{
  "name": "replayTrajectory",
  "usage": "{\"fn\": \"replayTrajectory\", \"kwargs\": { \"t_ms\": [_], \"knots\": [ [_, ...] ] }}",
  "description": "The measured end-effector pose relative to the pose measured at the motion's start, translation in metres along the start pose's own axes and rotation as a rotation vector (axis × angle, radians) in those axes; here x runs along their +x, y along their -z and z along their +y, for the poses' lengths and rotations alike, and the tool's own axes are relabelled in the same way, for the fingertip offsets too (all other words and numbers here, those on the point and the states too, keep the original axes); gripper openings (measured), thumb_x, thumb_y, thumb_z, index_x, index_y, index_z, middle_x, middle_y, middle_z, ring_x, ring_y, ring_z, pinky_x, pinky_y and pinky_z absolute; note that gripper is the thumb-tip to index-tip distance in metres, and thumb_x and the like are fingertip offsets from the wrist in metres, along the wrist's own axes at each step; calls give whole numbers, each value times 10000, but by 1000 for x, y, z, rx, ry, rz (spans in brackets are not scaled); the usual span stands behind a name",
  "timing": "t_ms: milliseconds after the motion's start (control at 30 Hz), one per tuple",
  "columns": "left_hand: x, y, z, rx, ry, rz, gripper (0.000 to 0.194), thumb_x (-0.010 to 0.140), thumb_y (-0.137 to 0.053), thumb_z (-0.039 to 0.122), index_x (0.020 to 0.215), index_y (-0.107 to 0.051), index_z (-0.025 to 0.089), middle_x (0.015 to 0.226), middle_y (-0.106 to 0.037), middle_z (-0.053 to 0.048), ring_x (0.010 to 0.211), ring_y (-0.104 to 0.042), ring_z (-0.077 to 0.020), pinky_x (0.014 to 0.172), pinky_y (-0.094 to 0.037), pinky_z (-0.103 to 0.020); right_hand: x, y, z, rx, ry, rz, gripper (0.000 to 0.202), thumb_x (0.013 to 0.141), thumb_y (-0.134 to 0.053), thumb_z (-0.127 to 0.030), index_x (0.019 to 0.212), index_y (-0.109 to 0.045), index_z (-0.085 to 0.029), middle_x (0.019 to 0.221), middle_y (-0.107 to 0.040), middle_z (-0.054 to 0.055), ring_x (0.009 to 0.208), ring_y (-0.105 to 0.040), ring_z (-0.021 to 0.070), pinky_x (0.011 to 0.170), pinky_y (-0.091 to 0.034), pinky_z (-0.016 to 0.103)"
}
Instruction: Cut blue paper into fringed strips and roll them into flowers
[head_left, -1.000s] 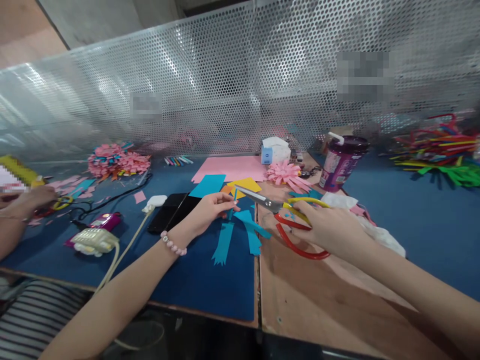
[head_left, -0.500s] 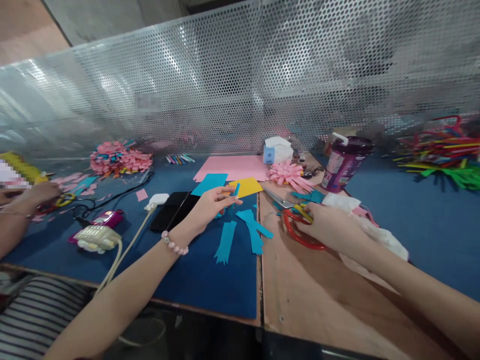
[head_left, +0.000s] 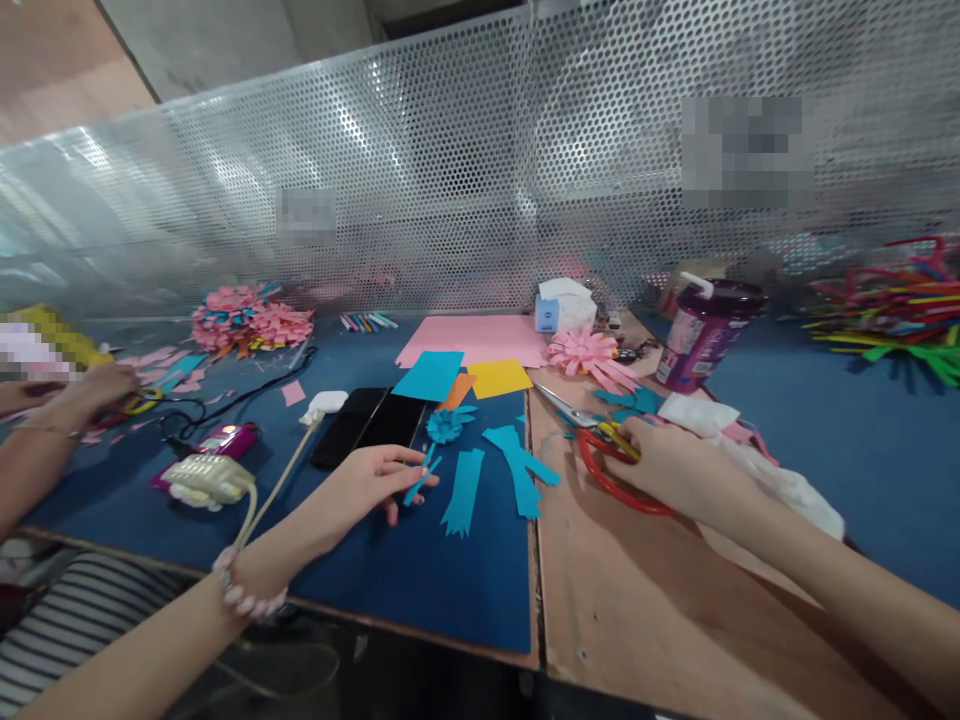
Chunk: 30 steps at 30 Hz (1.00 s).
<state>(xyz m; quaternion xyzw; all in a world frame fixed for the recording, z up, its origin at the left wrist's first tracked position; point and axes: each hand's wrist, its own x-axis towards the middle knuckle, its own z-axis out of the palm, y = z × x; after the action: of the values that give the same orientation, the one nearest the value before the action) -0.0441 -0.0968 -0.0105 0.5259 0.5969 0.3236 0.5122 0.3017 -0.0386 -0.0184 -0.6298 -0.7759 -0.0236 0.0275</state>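
Note:
My left hand (head_left: 379, 480), with a beaded bracelet at the wrist, is low over the blue table mat and pinches a narrow blue paper strip (head_left: 421, 482). Just beyond the fingertips lies a curled blue paper flower (head_left: 448, 425). Cut blue pieces, one with a jagged end (head_left: 463, 490) and some overlapping strips (head_left: 516, 465), lie to its right. My right hand (head_left: 667, 465) is closed around the red and yellow handles of a pair of scissors (head_left: 574, 412). Their blades point up and left over the wooden board, and the fingers partly hide the handles.
Pink (head_left: 480, 338), blue (head_left: 429, 376) and yellow paper (head_left: 500, 378) lie ahead, near a black phone (head_left: 371, 425). A pink paper flower (head_left: 589, 355), tissue pack (head_left: 564, 305) and purple cup (head_left: 701, 335) stand right. Cables cross the left side, where another person's hand (head_left: 105, 385) works.
My left hand has come down and toward me with the blue strip, uncovering the blue flower and an orange paper piece. My right hand stays on the scissors; the view has shifted slightly.

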Motion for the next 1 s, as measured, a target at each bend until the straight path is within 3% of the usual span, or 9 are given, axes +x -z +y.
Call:
{"fn": "replayTrajectory", "kwargs": {
  "t_ms": [100,233,333,467,633,767,867,967,1000],
  "knots": [
    [-15,4,0,-49,72,20,487,774,-648,469,1163,-594,181,1143,-662,-176,845,-684,-259,561,-547,-323,1,-2,0,0,-21,-2,297,849,-448,-431,831,-587,-169,735,-683,128,612,-631,251,486,-275,296],
    [-18,16,13,44,94,32,551,780,-607,541,1205,-583,190,1180,-645,-184,785,-710,-280,531,-569,-339,2,-4,1,21,-41,-6,320,839,-452,-474,815,-566,-176,756,-681,120,623,-624,247,493,-276,292],
    [-11,29,27,221,76,-29,579,797,-557,582,1207,-588,174,1126,-674,-173,733,-718,-265,507,-563,-310,3,-6,3,35,-60,-1,316,817,-472,-487,839,-560,-185,777,-684,109,648,-625,260,508,-291,292],
    [3,47,43,355,173,-186,632,801,-498,641,1193,-605,157,952,-728,-169,711,-719,-273,501,-551,-290,5,-6,7,112,-87,43,341,800,-492,-479,946,-580,-183,792,-689,109,681,-634,272,530,-336,293],
    [15,66,63,414,254,-279,624,760,-505,683,1181,-617,236,1023,-721,-164,692,-720,-289,512,-550,-321,8,-2,9,201,-135,64,467,792,-510,-507,1059,-590,-132,897,-701,150,786,-645,313,591,-410,327],
    [32,76,76,534,248,-317,618,722,-556,667,1131,-648,212,910,-738,-173,587,-700,-277,457,-506,-307,8,2,8,307,-150,38,439,781,-540,-468,1046,-608,-124,944,-700,147,820,-648,308,636,-441,343],
    [65,82,73,661,78,-170,563,762,-501,651,1038,-653,185,895,-739,-156,688,-706,-259,489,-485,-269,9,1,9,476,-114,68,376,767,-561,-407,1014,-608,-128,948,-695,127,804,-651,275,646,-464,333],
    [108,90,60,928,-162,192,514,769,-496,612,921,-669,152,955,-724,-167,822,-689,-272,597,-470,-269,12,-3,12,693,-81,110,341,753,-587,-350,1010,-599,-126,908,-700,114,780,-656,261,621,-483,326],
    [121,92,55,1004,-205,262,507,737,-541,605,897,-676,144,991,-714,-178,889,-673,-296,650,-465,-279,13,-3,13,766,-72,119,345,753,-603,-355,1012,-597,-127,900,-702,112,778,-659,261,613,-490,325]
  ]
}}
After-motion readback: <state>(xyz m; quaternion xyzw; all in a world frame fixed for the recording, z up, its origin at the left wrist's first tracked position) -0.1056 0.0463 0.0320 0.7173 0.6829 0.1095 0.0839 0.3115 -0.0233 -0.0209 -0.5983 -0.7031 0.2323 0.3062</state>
